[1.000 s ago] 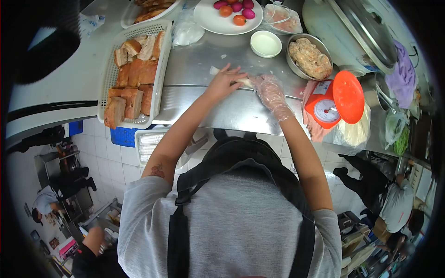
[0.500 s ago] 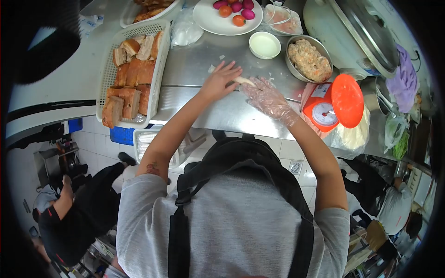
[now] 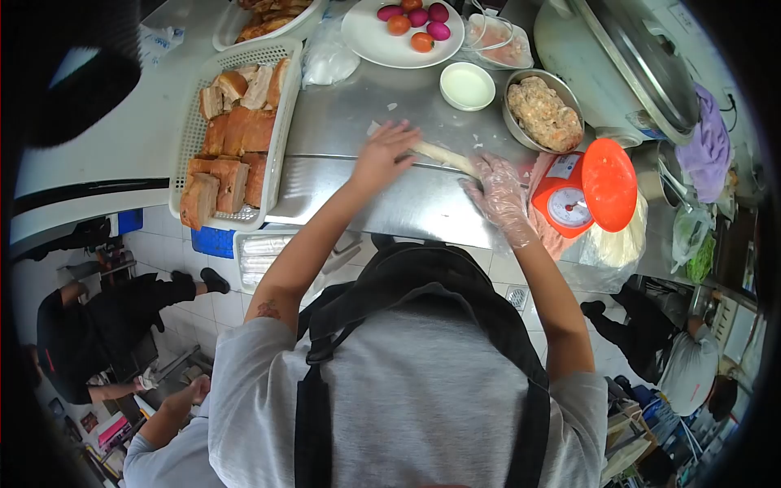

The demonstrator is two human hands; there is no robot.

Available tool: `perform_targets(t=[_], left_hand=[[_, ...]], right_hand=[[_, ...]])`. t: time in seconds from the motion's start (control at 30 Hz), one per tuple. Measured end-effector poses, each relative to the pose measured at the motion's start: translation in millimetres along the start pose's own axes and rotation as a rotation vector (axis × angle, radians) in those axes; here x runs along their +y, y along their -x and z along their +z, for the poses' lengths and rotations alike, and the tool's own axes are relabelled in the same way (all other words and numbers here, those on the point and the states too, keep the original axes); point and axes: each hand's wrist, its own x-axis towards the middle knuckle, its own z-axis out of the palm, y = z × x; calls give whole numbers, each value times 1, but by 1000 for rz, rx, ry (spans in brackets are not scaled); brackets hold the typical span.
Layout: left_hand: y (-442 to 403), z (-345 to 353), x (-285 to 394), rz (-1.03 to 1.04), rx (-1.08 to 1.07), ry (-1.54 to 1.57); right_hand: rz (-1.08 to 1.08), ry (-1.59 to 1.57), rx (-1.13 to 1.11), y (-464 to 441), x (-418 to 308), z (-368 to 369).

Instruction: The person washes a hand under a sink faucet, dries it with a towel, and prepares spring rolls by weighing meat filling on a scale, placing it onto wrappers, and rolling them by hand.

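Note:
A long, slender pale roll [image 3: 447, 157], perhaps of dough or wrapper, lies on the steel counter between my two hands. My bare left hand [image 3: 386, 156] rests at its left end, palm down with fingers stretched out. At the right end is my right hand [image 3: 496, 187] in a clear plastic glove, its fingers spread and pointing away from me. Small pale scraps are scattered on the steel beside the roll. A metal bowl of minced filling [image 3: 543, 114] and a small white bowl of pale liquid [image 3: 467, 86] stand beyond my right hand.
A white basket [image 3: 281, 142] of roasted meat pieces stands left. A white plate [image 3: 366, 41] with purple and orange items is at the back. An orange dial scale [image 3: 565, 203], a plastic bag [image 3: 616, 240] and a large lidded pot [image 3: 569, 73] stand right. Several people are behind me.
My right hand has moved right and slightly toward me, away from my left hand. More of the pale roll shows between them. People on the left have shifted.

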Motion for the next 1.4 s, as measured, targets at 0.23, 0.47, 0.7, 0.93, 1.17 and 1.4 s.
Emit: perform_targets(t=[0.23,0.47,0.7,0.93,1.17,1.4], left_hand=[[-52,33,62,129,-309,125],[-81,15,99,-61,-249,355],[-82,-23,139,-202,373,703],[-75,-57,151,-378,490,624],[-71,-63,148,-307,520,441],[-68,-59,139,-140,503,552]], right_hand=[[383,-251,-51,7,-13,-16],[317,-573,380,-16,-60,-76],[105,-124,534,-19,-99,-102],[1,-61,262,-28,-126,-86],[25,-84,297,-34,-138,-90],[-47,-63,307,-40,-137,-111]])
